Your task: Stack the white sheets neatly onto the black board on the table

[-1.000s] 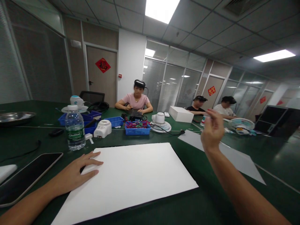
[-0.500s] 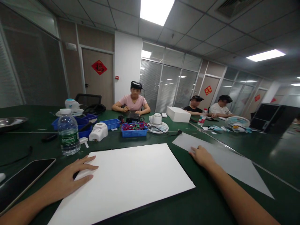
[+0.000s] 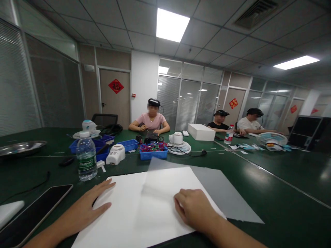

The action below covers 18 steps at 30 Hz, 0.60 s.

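A large white sheet (image 3: 119,213) lies on the green table in front of me. Over its right part lies a thin translucent sheet (image 3: 222,189), which reaches past the white sheet's right edge. My left hand (image 3: 90,203) rests on the white sheet's left edge, fingers spread. On the right, my right hand (image 3: 193,208) has its fingers curled together over the translucent sheet; its fingertips are partly hidden, and the sheet seems pinched there.
A water bottle (image 3: 86,156), a phone (image 3: 36,213) and a metal tray (image 3: 22,148) stand left. Beyond the sheets are a blue bin of wires (image 3: 153,155), a white fan part (image 3: 179,146) and a white box (image 3: 201,132). People sit across the table.
My right hand has moved left with the translucent sheet, which now overlaps the white sheet instead of lying to its right. My left hand stays at the left edge. The view has shifted slightly.
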{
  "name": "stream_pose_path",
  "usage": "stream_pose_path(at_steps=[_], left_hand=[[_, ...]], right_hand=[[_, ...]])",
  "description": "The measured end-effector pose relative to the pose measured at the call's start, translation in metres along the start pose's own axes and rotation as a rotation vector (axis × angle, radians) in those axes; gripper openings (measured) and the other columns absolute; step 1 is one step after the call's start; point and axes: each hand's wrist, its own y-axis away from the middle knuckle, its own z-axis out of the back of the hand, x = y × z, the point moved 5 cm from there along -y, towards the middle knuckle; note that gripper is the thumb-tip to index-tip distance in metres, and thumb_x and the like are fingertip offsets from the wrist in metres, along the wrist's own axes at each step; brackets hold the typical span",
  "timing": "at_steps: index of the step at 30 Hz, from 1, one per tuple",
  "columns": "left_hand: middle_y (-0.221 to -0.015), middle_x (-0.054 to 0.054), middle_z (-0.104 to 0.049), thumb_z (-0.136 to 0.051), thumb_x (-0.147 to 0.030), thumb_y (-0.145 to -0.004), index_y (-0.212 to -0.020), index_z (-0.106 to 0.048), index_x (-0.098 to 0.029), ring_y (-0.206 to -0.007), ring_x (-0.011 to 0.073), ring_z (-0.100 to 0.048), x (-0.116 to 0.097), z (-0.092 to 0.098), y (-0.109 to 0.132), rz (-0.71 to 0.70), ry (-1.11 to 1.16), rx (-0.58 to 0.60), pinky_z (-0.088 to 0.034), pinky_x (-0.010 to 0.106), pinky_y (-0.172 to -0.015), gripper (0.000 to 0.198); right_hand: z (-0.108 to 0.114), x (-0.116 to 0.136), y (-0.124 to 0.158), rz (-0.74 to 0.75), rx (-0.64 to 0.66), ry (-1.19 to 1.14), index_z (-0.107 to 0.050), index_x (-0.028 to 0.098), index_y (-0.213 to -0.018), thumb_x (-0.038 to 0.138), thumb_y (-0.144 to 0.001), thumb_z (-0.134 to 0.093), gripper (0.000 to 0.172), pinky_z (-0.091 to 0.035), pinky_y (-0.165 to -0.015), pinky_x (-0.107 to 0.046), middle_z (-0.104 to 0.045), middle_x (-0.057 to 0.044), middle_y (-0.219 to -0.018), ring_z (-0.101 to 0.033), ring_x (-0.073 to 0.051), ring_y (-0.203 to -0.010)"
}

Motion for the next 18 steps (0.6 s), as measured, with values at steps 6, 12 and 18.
stream_pose_path(at_steps=[6,12,18], left_hand=[[-0.156,0.001,-0.043,-0.048,-0.06,-0.09,-0.142,-0.051,-0.035,-0.142,0.0293,-0.04,-0.005,-0.001,0.001,-0.014,0.042,-0.066,-0.03,0.05,-0.117,0.058],[-0.158,0.002,-0.04,-0.053,-0.059,-0.088,-0.14,-0.053,-0.037,-0.141,0.0314,-0.042,0.005,-0.004,-0.001,0.009,-0.028,0.026,-0.04,0.047,-0.112,0.057],[-0.16,0.002,-0.038,-0.049,-0.042,-0.089,-0.14,-0.055,-0.034,-0.145,0.0322,-0.035,0.008,-0.005,0.002,-0.016,0.046,-0.012,-0.032,0.052,-0.116,0.051]], right_hand=[[-0.019,0.083,0.01,0.464,-0.232,-0.267,-0.063,0.021,-0.106,0.04,-0.098,-0.046,0.026,-0.052,-0.067,-0.026,-0.075,-0.002,-0.093,-0.07,-0.017,-0.079],[-0.004,0.035,0.003,0.379,-0.161,-0.382,-0.042,0.022,-0.146,0.043,-0.099,-0.047,0.053,-0.043,-0.108,-0.038,-0.056,-0.007,-0.141,-0.051,-0.022,-0.131],[-0.036,-0.126,0.005,-0.432,-0.08,-0.283,-0.063,0.013,-0.13,0.049,-0.095,-0.043,0.053,-0.027,-0.117,-0.054,-0.054,-0.017,-0.141,-0.041,-0.034,-0.138]])
